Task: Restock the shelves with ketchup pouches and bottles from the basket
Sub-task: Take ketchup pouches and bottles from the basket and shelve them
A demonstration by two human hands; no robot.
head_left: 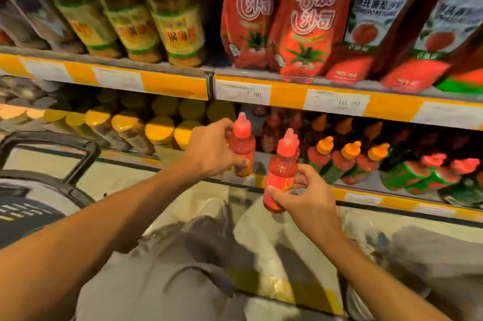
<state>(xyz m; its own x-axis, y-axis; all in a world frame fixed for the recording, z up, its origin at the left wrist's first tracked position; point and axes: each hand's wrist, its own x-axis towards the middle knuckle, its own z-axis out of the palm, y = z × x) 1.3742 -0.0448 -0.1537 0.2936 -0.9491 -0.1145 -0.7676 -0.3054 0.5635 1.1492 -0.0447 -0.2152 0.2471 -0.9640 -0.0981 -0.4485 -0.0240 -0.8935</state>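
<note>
Left hand (209, 153) grips 1 red bottle (243, 144) at the lower shelf (366, 199) edge; right hand (304, 195) grips another bottle (281, 176) just beside it.

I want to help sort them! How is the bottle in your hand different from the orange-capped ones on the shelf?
The bottle in the right hand has a pink-red cap; the shelf bottles have orange caps. The held bottle is up in the air; the shelf bottles stand in a row. Both have pointed caps and red sauce inside.
</note>
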